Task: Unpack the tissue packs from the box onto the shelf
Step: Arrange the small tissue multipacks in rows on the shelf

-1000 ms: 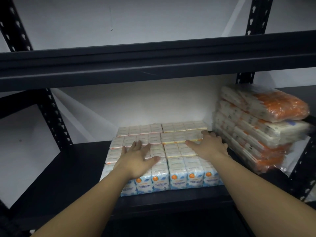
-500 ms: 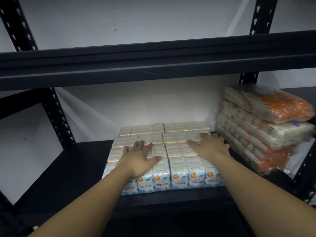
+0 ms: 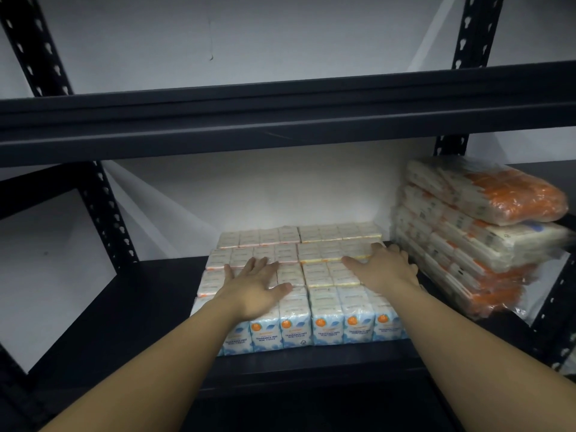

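1. While both palms lie flat, the left hand (image 3: 254, 286) and right hand (image 3: 385, 268) rest open, gripping nothing, on the tissue packs (image 3: 327, 316).
2. These packs sit in rows on the dark shelf (image 3: 124, 307), beside orange-wrapped bundles (image 3: 486, 232).

Shelf (image 3: 93, 310) black, matte; uprights (image 3: 107, 210) black with rows of punched holes showing pale wall through. Wall (image 3: 280, 39) plain white-grey. Tissue packs (image 3: 327, 319) centre: near faces light blue with white cloud-like swirls, an orange round mark near the top, dark blue lettering; tops cream-white with faint print, thin orange and yellow edges on far rows. Stacked bundles (image 3: 486, 232) right: clear shiny wrap, cream-white packs with orange ends, small dark marks, one blue spot on the second bundle from the top.
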Demonstrator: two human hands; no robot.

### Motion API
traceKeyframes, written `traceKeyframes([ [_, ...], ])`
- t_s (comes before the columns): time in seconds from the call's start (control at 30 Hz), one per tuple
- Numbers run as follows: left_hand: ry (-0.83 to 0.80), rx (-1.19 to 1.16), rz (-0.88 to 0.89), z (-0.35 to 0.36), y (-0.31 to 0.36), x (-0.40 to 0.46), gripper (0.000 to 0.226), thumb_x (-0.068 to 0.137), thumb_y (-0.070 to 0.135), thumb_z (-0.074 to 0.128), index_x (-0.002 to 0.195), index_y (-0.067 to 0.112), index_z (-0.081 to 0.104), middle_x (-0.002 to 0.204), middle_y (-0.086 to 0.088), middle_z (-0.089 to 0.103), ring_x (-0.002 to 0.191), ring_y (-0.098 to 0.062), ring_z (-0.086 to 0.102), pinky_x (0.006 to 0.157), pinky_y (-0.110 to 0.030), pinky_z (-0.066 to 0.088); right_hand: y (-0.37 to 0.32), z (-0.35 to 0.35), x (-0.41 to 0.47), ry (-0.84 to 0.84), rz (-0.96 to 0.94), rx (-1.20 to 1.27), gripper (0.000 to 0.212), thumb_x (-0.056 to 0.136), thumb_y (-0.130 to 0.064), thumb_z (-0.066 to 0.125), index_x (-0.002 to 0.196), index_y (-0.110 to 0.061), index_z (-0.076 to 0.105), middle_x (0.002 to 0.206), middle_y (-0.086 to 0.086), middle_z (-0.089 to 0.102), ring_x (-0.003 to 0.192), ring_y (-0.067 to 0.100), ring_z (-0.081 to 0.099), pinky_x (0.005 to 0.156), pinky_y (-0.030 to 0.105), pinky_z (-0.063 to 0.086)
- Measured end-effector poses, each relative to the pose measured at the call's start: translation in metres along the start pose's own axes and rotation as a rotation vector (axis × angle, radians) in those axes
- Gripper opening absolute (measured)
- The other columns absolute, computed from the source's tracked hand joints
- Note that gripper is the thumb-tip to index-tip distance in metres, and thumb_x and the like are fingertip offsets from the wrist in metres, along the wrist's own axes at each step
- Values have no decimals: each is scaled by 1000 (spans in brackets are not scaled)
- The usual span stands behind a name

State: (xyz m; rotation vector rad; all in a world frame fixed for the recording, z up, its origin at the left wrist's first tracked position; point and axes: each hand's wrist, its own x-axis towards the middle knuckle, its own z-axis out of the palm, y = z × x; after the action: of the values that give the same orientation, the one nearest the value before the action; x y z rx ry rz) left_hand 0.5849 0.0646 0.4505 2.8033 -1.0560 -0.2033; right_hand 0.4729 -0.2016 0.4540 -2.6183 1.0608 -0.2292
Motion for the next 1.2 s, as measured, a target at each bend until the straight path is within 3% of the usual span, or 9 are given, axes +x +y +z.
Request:
traceKeyframes([
  [0.17,-17,1,-18,-3,3,-1,79,96,79,19,164,40,7,172,10,-3,158,-19,-14,115,-66,-25,0,2,3,20,22,12,105,79,-89,42,153,-14,40,154,12,40,140,35,37,108,53,35],
  [0.33,-79,-45,-32,-12,5,0,88,90,85,31,163,41,10,173,10,0,159,-21,-7,118,-70,-17,0,2,5,1,34,13,104,81,-89,41,153,-14,41,156,11,38,142,35,35,110,55,34],
  [0.4,-106,-50,-27,-23,7,3,97,83,89,42,163,40,14,172,8,10,159,-25,6,121,-69,-9,0,1,3,5,28,13,102,82,-87,40,157,-18,36,159,11,33,144,36,31,111,56,31],
  [0.47,-49,-75,-42,-30,5,7,108,74,95,48,161,37,20,170,3,25,155,-28,23,124,-64,8,0,0,0,59,-39,0,92,87,-83,37,159,-26,33,164,9,27,147,34,26,114,56,27],
  [0.53,37,-51,-92,-30,-1,11,117,66,103,41,159,34,28,166,-3,31,151,-31,30,122,-61,20,0,1,-3,103,-153,-16,79,93,-77,31,158,-34,35,167,2,24,150,28,22,119,55,22],
  [0.63,25,56,-140,-15,-13,14,127,59,109,20,162,34,22,171,-5,19,157,-34,15,122,-68,9,0,1,-4,21,-234,-28,72,97,-74,27,156,-36,41,167,-6,30,151,19,26,122,52,18],
  [0.77,29,36,-137,-5,-19,15,126,60,108,15,164,37,10,174,3,1,159,-28,-3,120,-71,-6,1,4,-1,-6,-203,-19,77,92,-79,31,155,-36,43,166,-9,31,152,18,26,124,50,16],
  [0.9,-1,51,-134,-6,-21,17,120,63,107,15,163,42,7,173,7,-1,160,-26,-4,116,-73,-13,-1,4,2,-16,-177,-21,81,91,-80,32,157,-33,41,168,-6,28,154,20,24,124,49,15],
  [1.2,53,47,-169,-4,-17,14,123,62,107,19,164,38,15,173,2,6,160,-28,1,120,-71,-7,-1,-2,-2,-75,-202,-94,78,95,-79,25,160,-38,32,171,-8,17,157,20,16,123,53,13],
])
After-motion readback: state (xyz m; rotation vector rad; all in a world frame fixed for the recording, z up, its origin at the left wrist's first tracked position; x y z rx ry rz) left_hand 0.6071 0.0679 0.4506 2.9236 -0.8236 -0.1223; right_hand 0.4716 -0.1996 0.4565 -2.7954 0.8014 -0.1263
